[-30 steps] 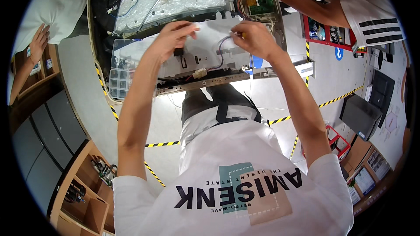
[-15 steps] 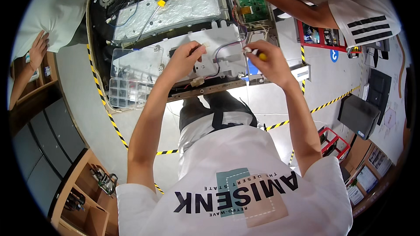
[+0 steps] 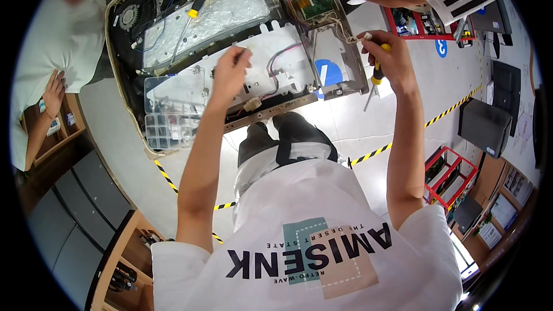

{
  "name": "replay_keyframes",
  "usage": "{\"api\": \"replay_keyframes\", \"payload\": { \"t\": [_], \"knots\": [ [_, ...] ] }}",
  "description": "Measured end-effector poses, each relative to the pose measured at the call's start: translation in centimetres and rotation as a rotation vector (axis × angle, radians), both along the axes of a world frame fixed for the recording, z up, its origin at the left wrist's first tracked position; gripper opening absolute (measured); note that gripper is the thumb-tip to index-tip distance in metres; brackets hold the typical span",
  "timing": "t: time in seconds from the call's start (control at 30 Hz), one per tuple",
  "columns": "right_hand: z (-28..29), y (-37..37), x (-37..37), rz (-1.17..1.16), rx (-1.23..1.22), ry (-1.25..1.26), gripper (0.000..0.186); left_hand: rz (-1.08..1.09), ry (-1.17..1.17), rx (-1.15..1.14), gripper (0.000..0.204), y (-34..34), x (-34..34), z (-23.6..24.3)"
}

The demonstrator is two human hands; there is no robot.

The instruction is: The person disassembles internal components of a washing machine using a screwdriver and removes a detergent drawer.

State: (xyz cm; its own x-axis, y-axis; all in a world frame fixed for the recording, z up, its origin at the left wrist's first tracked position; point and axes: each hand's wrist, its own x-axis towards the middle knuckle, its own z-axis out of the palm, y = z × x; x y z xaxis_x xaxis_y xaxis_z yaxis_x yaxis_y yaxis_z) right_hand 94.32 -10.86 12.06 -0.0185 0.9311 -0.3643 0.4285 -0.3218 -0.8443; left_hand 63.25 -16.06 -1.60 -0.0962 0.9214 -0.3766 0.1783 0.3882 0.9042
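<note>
The left hand (image 3: pixel 230 72) rests half-open, fingers curled, on the white panel (image 3: pixel 271 63) of the opened chassis, steadying it. The right hand (image 3: pixel 386 60) grips a yellow screwdriver (image 3: pixel 375 75), tip down, clear of the wiring (image 3: pixel 340 29).

I see my own body in a white short-sleeved T-shirt, its sleeves ending above the elbows and both forearms bare down to the left hand (image 3: pixel 229 72) and the right hand (image 3: pixel 387 56). Across the chest runs bold black lettering over a teal and tan block print. Below the shirt I wear dark trousers, and neither wrist carries a watch or band.
</note>
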Motion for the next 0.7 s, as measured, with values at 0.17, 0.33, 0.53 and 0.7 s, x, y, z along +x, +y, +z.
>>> {"api": "replay_keyframes", "payload": {
  "t": [0.17,0.33,0.53,0.7],
  "knots": [
    [0.6,-0.4,1.1,0.084,-0.065,-0.061,0.020,0.238,-0.266,-0.112,0.015,0.4,-4.8,-0.1],
    [0.3,-0.9,2.9,0.322,-0.143,-0.310,0.026,0.333,-0.233,-0.123,0.021,0.3,-7.0,1.2],
    [-2.5,-2.1,4.1,0.380,-0.086,-0.441,0.028,0.315,0.078,0.042,0.025,-1.8,-6.3,1.1],
    [-3.4,-3.8,3.6,0.295,-0.098,-0.436,0.027,0.045,0.682,0.388,0.029,-6.9,-3.2,1.8]
  ]
}}
